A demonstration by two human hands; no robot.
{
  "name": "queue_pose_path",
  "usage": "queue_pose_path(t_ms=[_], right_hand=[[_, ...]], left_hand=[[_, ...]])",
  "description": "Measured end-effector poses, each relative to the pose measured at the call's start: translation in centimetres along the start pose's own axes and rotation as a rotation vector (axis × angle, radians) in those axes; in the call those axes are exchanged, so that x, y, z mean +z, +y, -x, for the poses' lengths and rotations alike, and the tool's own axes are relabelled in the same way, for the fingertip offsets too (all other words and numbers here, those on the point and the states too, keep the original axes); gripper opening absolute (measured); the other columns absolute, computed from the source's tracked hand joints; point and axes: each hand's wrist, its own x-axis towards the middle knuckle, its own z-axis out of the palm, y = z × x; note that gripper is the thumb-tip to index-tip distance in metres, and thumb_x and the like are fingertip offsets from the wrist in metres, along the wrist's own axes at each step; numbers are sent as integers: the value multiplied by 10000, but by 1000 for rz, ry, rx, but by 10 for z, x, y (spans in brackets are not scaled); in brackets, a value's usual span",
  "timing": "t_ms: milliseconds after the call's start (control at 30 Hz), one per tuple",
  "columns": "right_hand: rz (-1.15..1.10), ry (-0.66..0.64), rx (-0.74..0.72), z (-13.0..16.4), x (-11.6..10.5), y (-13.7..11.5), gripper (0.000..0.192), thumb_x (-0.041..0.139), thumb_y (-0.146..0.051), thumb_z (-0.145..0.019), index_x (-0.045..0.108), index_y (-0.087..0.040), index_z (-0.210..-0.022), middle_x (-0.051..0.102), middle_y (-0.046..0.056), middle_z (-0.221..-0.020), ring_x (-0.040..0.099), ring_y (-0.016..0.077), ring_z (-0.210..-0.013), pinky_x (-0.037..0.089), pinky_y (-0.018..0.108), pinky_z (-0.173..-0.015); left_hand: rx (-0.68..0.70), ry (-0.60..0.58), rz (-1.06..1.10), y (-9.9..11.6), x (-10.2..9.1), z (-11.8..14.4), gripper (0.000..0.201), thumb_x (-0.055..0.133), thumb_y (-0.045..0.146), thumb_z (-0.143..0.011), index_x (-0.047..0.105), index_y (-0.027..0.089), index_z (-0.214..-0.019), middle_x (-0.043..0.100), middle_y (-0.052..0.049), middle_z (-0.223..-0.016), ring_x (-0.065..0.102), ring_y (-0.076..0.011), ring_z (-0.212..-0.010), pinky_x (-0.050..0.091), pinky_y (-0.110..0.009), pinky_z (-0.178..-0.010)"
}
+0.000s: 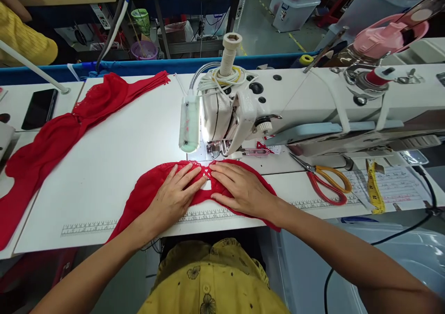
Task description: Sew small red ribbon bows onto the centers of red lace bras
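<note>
Both hands [208, 189] flat, red lace [146, 189] overhanging table edge [86, 240]

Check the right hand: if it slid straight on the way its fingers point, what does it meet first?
The right hand lies flat on the red lace piece, fingers aimed left at the left hand. Its fingertips nearly touch those fingers, so it would likely meet the left hand first.

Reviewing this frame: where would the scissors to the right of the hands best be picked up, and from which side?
By the loop handles: the scissors lie flat on the table, orange and red loops toward the right, blades pointing left toward the sewing machine. Probably come from the right and above with the right hand, now flat on the red lace piece.
</note>
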Motion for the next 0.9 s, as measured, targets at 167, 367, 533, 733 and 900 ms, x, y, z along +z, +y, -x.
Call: queue_pose_path(t_ms=[167,367,533,733,900], right_hand=[[-9,-14,-21,3,-4,-1,494,573,-405,-961,540,-133,-1372,581,165,-1408,517,298,-1344,489,498,-1105],[60,95,-43,0,-7,-14,275,505,-257,-992,664,-140,-1183,691,133,-1231,619,252,-1200,520,424,-1077],[128,72,-28,2,1,-13,377,538,-363,-982,637,-101,-1233,662,162,-1279,599,288,-1214,520,446,-1047],[236,103,29,6,-5,-11,277,486,-273,-1008,651,-156,-1197,685,104,-1238,612,249,-1129,467,420,-976],[445,164,228,0,-3,3,282,536,-286,-977,649,-105,-1161,664,170,-1209,579,310,-1109,411,435,-924]], left_hand=[[-17,-15,24,2,-5,3,435,441,168,-999,520,229,-1422,480,-112,-1526,355,-334,-1460,327,-658,-1144],[-23,227,180,16,-13,-7,329,447,126,-993,593,162,-1286,643,-118,-1316,554,-220,-1284,420,-470,-1155],[-51,163,126,16,-2,-8,321,434,176,-1011,587,170,-1293,619,-133,-1345,555,-264,-1280,403,-555,-1139],[-41,190,92,11,-2,-3,298,461,206,-1005,613,177,-1259,643,-123,-1320,557,-266,-1280,382,-535,-1146],[-143,232,83,2,-12,-24,257,489,224,-989,604,172,-1213,669,-110,-1221,577,-266,-1184,423,-467,-1070]])
